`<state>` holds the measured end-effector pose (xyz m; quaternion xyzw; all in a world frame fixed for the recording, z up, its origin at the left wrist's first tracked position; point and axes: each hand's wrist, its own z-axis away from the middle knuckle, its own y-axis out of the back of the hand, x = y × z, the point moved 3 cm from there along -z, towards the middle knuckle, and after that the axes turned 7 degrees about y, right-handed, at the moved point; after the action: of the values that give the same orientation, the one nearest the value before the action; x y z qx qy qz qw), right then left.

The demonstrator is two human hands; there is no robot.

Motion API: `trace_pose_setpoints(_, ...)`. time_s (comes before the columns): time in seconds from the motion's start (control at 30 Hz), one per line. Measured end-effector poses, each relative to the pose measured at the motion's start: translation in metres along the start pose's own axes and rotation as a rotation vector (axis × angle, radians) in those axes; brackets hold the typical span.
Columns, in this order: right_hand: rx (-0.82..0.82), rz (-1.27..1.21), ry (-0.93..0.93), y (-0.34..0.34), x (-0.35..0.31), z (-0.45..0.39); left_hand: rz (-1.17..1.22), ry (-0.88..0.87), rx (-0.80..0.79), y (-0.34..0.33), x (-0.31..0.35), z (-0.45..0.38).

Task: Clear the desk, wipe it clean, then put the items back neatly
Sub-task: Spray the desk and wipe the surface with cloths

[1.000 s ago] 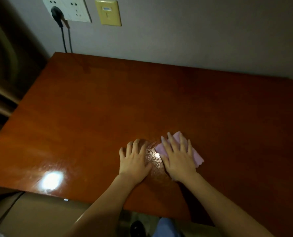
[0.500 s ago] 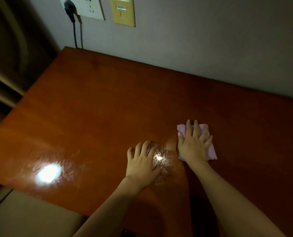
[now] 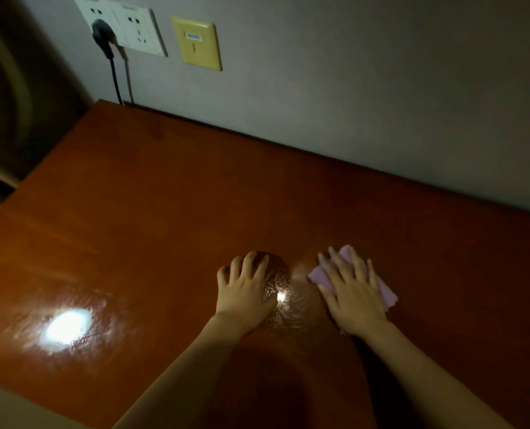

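A glossy red-brown wooden desk (image 3: 164, 218) fills the view, with nothing standing on it. My right hand (image 3: 352, 292) lies flat, fingers spread, pressing a pink cloth (image 3: 387, 294) onto the desk near the front right of centre. The cloth shows beyond the fingertips and at the hand's right side. My left hand (image 3: 245, 289) rests palm down on the bare wood just left of it, fingers apart, holding nothing.
A grey wall runs along the desk's back edge. A white socket plate (image 3: 133, 29) with a black plug (image 3: 102, 32) and hanging cord sits at top left, beside a yellow wall plate (image 3: 197, 43). Light glares off the desk at front left (image 3: 67, 328).
My right hand has slid the cloth away from me, then back a little towards the front. My left hand has stayed flat in about the same spot. The camera has tilted up.
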<state>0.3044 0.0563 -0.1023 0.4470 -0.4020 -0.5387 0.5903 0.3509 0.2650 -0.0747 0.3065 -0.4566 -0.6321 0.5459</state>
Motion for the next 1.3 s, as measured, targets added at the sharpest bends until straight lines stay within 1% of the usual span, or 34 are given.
trace_pose_setpoints(0.13, 0.069, -0.141, -0.3, 0.021, 0.009, -0.039, 0.0, -0.001, 0.004, 0.004, -0.002, -0.003)
trace_pose_setpoints(0.17, 0.073, -0.178, -0.35, 0.024, 0.004, -0.051, 0.004, 0.0, -0.002, 0.005, -0.002, -0.004)
trace_pose_setpoints(0.2, 0.072, -0.205, -0.359, 0.028, -0.003, -0.062, 0.009, 0.0, -0.007, 0.006, -0.002, -0.005)
trace_pose_setpoints(0.27, 0.057, -0.199, -0.269, 0.031, -0.018, -0.078, 0.01, 0.002, -0.005, 0.008, -0.002, -0.01)
trace_pose_setpoints(0.37, 0.067, -0.082, -0.037, 0.025, -0.03, -0.076, 0.006, 0.018, -0.001, 0.009, -0.001, -0.017)
trace_pose_setpoints(0.5, -0.004, 0.052, 0.275, 0.011, -0.012, -0.044, 0.019, 0.038, -0.023, 0.012, 0.003, -0.023)
trace_pose_setpoints(0.57, -0.047, 0.095, 0.345, 0.009, 0.01, -0.034, 0.013, 0.033, -0.022, 0.014, 0.003, -0.026)
trace_pose_setpoints(0.63, -0.07, 0.102, 0.285, 0.011, 0.033, -0.034, 0.009, 0.031, -0.017, 0.015, 0.003, -0.03)
trace_pose_setpoints(0.73, -0.021, 0.048, 0.064, 0.023, 0.054, -0.053, 0.009, 0.038, -0.036, 0.017, 0.006, -0.036)
trace_pose_setpoints(0.83, 0.031, -0.055, -0.14, 0.038, 0.054, -0.087, 0.016, 0.052, -0.046, 0.018, 0.009, -0.041)
trace_pose_setpoints(0.9, 0.059, -0.102, -0.233, 0.047, 0.045, -0.113, 0.017, 0.052, -0.043, 0.02, 0.01, -0.045)
trace_pose_setpoints(0.97, 0.064, -0.129, -0.213, 0.051, 0.031, -0.136, 0.021, 0.047, -0.038, 0.022, 0.011, -0.051)
trace_pose_setpoints(1.03, 0.075, -0.114, -0.135, 0.052, 0.019, -0.148, 0.018, 0.045, -0.024, 0.024, 0.011, -0.059)
trace_pose_setpoints(1.2, 0.023, 0.001, 0.152, 0.041, 0.017, -0.126, 0.032, 0.097, -0.02, 0.025, 0.023, -0.069)
trace_pose_setpoints(1.23, 0.023, 0.02, 0.179, 0.038, 0.023, -0.119, 0.036, 0.104, -0.033, 0.026, 0.026, -0.072)
trace_pose_setpoints(1.3, -0.032, 0.015, 0.164, 0.033, 0.039, -0.109, 0.028, 0.094, -0.049, 0.029, 0.031, -0.08)
